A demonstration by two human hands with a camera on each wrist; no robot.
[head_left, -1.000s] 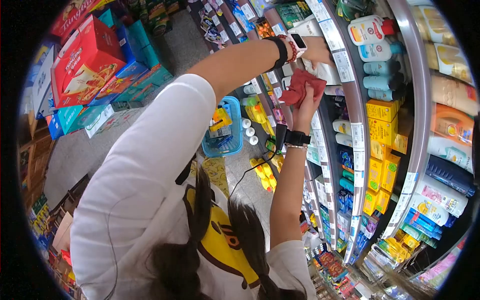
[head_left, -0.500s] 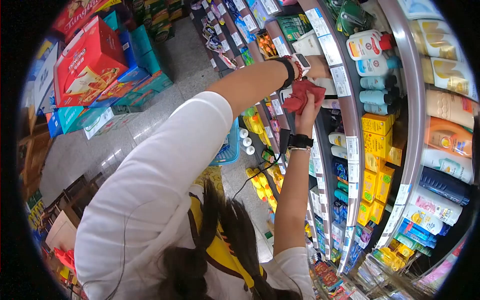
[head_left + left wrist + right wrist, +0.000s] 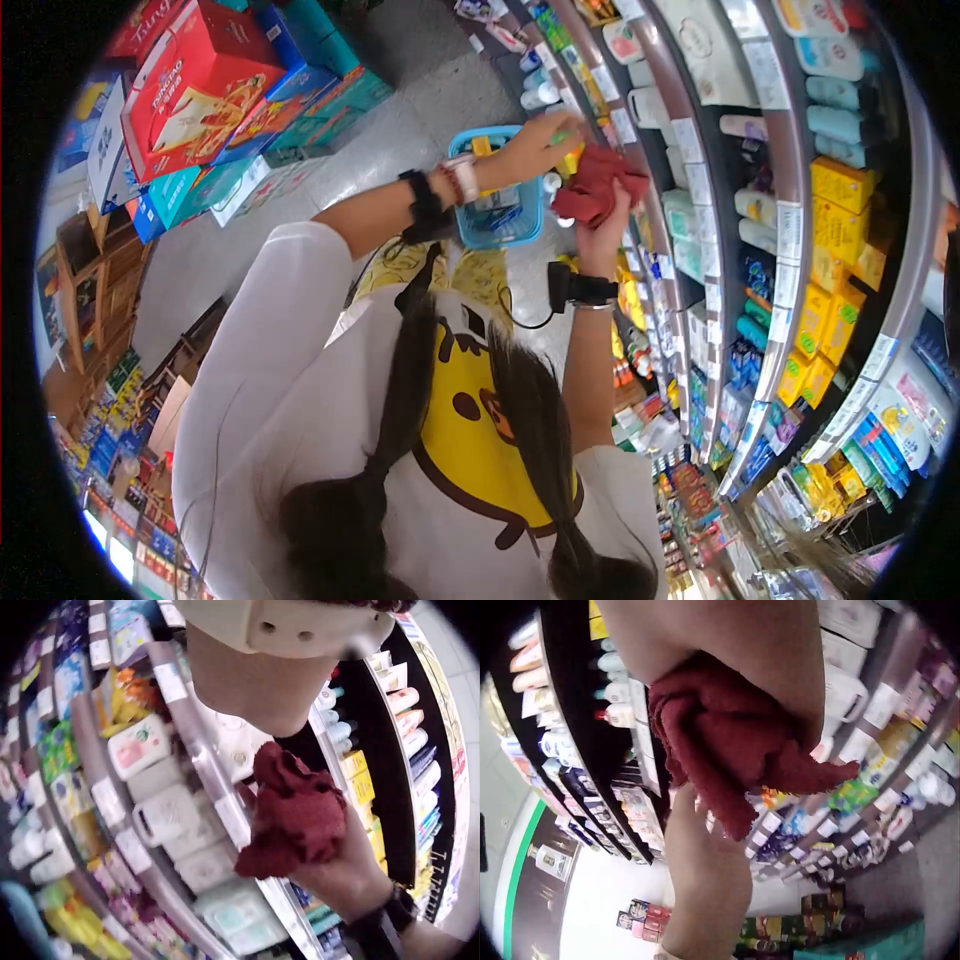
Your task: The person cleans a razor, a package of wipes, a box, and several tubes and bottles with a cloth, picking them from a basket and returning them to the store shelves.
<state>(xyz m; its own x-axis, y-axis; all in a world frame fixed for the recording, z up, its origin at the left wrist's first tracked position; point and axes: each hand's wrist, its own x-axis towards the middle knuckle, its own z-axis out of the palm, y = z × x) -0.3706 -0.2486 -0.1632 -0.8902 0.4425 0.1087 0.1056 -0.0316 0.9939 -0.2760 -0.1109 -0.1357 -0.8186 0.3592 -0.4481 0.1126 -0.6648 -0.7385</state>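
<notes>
A crumpled red cloth (image 3: 598,185) is gripped in my right hand (image 3: 606,222), held up close to the edge of the store shelves (image 3: 700,210). The left wrist view shows the cloth (image 3: 296,814) bunched above the right hand (image 3: 341,874), in front of white jugs (image 3: 169,817) on a shelf. In the right wrist view the cloth (image 3: 727,750) hangs from under the right hand (image 3: 735,641). My left hand (image 3: 535,148) reaches out just left of the cloth, towards the shelf edge. How its fingers lie is hidden.
Curved shelves full of bottles and yellow boxes (image 3: 830,250) run along the right. A blue basket (image 3: 500,215) with goods stands on the floor below the hands. Stacked red and teal cartons (image 3: 200,90) line the far side of the aisle.
The left hand has come down from the upper shelf to beside the cloth. The right hand has kept hold of the cloth, and the head view has swung down.
</notes>
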